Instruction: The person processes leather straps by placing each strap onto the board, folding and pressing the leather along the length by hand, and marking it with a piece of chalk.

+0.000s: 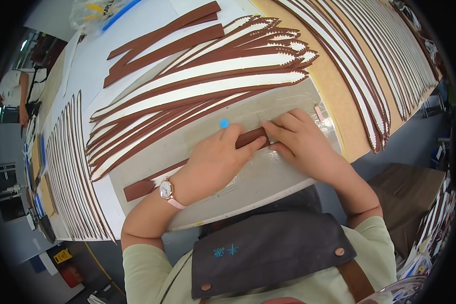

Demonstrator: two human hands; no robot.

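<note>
A brown leather-like strip with a white inner face lies slantwise on the grey work board. My left hand grips it near its right end, the thumb and fingers closed about its edges. At that same end my right hand pinches the strip between thumb and fingertips. The strip's wide brown left end shows beyond my left wrist, with white showing beside it. A round blue knob appears just above my left fingers; what it belongs to is hidden.
Brown-and-white strips with notched ends are piled behind the board. Plain brown strips lie farther back. More strips fill the tan board at right and the table's left side. Another person stands at far left.
</note>
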